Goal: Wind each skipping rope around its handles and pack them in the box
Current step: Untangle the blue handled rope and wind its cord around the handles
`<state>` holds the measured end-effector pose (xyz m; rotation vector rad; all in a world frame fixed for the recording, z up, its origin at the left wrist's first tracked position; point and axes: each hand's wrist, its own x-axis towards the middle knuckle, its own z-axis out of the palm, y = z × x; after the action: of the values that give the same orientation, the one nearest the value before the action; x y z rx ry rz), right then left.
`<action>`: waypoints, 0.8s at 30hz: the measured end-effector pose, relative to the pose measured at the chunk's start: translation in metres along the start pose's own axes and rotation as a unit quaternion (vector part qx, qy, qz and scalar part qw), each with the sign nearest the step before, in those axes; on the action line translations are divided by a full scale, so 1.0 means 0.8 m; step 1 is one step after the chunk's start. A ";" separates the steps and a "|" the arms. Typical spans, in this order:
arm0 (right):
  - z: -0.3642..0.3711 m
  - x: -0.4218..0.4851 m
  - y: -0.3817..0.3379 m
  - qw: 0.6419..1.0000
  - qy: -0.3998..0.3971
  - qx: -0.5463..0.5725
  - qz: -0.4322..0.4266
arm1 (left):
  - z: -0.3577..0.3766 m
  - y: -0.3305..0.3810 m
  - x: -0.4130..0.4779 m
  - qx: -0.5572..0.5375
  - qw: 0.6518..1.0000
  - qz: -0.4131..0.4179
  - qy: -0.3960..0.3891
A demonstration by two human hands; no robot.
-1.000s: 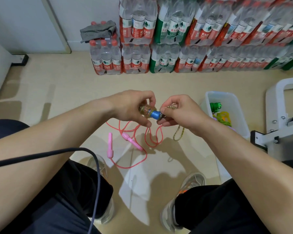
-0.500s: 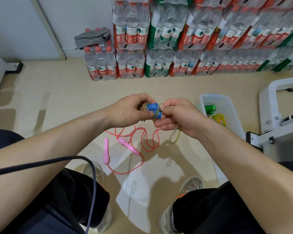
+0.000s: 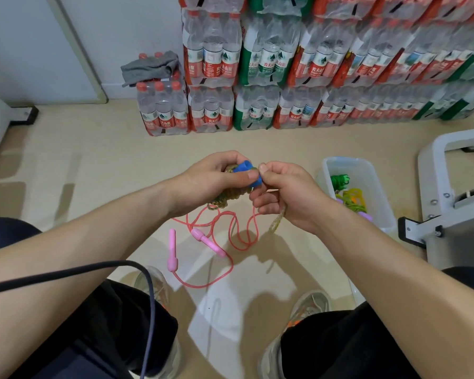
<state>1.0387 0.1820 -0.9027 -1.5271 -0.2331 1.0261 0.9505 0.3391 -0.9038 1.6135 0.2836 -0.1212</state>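
My left hand [image 3: 211, 181] grips the blue handles [image 3: 247, 173] of a glittery yellow-green skipping rope, with most of the cord [image 3: 225, 199] wound round them below my fingers. My right hand [image 3: 285, 192] pinches the same cord close to the handle tips, and a short loose loop [image 3: 276, 222] hangs from under its palm. A pink skipping rope [image 3: 203, 239] lies unwound on the floor below my hands, its two pink handles side by side. The clear plastic box [image 3: 326, 170] stands on the floor to the right, holding wound green and yellow ropes [image 3: 348, 190].
Shrink-wrapped packs of water bottles [image 3: 257, 105] are stacked along the back wall, a grey cloth [image 3: 148, 67] on the leftmost pack. A white metal frame [image 3: 449, 192] stands at the right. A dark cable [image 3: 137, 269] crosses my left forearm. My knees and shoes fill the bottom.
The blue handles have tipped upward in my left hand, and the hanging loop of cord below my right hand has grown shorter. The view has shifted slightly.
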 end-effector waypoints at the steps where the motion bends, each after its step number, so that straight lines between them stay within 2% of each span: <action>1: -0.001 0.001 0.000 1.000 -0.001 -0.004 -0.003 | -0.001 0.001 0.000 -0.009 1.000 -0.002 -0.001; 11: -0.013 0.005 -0.006 0.998 -0.031 0.021 -0.044 | -0.009 0.007 -0.003 -0.038 0.999 0.009 -0.024; 18: -0.012 0.007 -0.002 0.972 0.025 -0.161 -0.170 | -0.003 0.002 -0.002 -0.060 0.998 -0.021 -0.018; 22: -0.009 0.007 -0.006 0.958 0.038 -0.214 -0.187 | -0.002 0.000 0.000 -0.067 0.997 -0.027 -0.004; 24: -0.010 0.006 -0.012 0.961 0.021 -0.220 -0.164 | -0.001 0.001 -0.001 -0.068 0.997 -0.033 -0.010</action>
<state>1.0508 0.1825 -0.8977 -1.8290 -0.6970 0.7022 0.9502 0.3395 -0.9028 1.4680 0.3229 -0.1650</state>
